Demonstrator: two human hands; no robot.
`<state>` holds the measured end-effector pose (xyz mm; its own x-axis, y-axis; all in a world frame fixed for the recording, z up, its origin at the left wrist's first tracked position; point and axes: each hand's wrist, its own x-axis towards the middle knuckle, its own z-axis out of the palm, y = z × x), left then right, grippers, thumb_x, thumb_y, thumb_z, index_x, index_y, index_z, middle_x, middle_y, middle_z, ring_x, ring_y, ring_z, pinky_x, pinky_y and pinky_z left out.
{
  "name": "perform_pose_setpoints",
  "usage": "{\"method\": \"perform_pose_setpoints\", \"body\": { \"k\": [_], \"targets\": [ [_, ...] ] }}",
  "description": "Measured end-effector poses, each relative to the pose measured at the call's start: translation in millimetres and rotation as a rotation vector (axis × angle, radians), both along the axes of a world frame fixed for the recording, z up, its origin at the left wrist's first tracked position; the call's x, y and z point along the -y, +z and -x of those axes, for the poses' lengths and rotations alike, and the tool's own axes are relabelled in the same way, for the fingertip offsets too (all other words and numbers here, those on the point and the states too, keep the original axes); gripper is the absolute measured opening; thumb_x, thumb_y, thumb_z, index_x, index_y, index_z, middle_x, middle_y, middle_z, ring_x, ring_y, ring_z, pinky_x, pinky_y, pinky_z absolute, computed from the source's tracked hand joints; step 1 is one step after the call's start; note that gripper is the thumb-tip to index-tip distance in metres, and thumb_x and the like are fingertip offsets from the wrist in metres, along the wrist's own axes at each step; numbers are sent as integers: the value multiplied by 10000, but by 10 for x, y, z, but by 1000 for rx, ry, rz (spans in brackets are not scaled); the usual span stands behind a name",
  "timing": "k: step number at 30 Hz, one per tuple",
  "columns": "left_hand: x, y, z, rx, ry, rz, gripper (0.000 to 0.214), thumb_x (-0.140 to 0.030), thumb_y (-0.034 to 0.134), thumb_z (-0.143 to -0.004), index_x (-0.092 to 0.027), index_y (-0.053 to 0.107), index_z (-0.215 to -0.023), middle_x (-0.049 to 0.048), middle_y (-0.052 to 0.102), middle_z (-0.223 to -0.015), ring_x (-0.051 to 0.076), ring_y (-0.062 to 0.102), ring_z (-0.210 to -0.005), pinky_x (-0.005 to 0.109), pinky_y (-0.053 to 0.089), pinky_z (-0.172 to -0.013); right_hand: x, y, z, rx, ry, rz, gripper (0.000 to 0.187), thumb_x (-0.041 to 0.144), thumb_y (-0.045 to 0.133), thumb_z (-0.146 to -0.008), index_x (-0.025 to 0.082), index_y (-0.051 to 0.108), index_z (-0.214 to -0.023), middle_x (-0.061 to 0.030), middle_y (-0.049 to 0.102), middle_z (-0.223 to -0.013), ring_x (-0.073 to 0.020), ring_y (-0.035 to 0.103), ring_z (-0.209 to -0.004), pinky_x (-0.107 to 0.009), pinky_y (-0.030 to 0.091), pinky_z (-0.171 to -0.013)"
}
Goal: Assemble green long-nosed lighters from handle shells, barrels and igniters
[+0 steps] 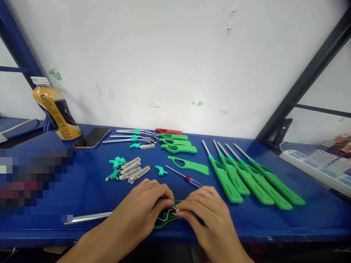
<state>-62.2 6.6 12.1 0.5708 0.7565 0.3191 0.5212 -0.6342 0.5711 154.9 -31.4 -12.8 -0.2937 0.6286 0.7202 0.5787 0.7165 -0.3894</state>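
A green utility lighter body [161, 224] lies at the table's front edge, its metal tube [90, 218] pointing left. A thin white wire [166, 218] curves across its opening. My left hand [148, 201] is closed at the upper rim of the body, thumb and fingertips pinched together; what lies between them is partly hidden. My right hand [210, 212] pinches a small black-and-white igniter piece [176, 210] at the wire's end, over the body. Beyond my hands lie a teal trigger [161, 170] and a screwdriver [186, 178].
Several finished-looking green lighters [227, 182] lie at right. Green shell halves [189, 165] and a red one [168, 131] lie behind. Clear fuel tanks [134, 170], teal triggers [113, 174] and metal tubes [123, 139] are at left. A phone [92, 137] and bottle [57, 109] stand farther left.
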Motion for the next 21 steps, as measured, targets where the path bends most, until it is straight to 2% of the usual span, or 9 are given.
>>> {"method": "perform_pose_setpoints", "body": {
  "k": [5, 13, 21],
  "targets": [
    [27, -35, -6, -34, 4, 0, 263, -154, 471, -1088, -237, 661, -927, -20, 701, -863, 178, 605, -813, 300, 418, -746, 1, 4, -7, 12, 1, -6, 130, 130, 759, -991, 253, 720, -1003, 60, 790, -900, -144, 682, -807, -336, 451, -826],
    [41, 6, -41, -49, -13, -25, 268, -121, 468, -1087, -236, 670, -953, -20, 705, -890, 173, 617, -827, 294, 424, -772, 3, -15, -14, 12, -6, -1, 141, 120, 759, -988, 255, 721, -999, 63, 794, -909, -146, 681, -814, -341, 444, -837],
    [49, -14, -68, -52, -6, -96, 268, -111, 428, -1077, -227, 611, -919, -26, 660, -822, 171, 598, -766, 301, 399, -739, -5, -4, -17, 18, -9, -23, 109, 148, 761, -996, 251, 723, -992, 67, 793, -897, -137, 680, -796, -334, 443, -820]
  ]
}}
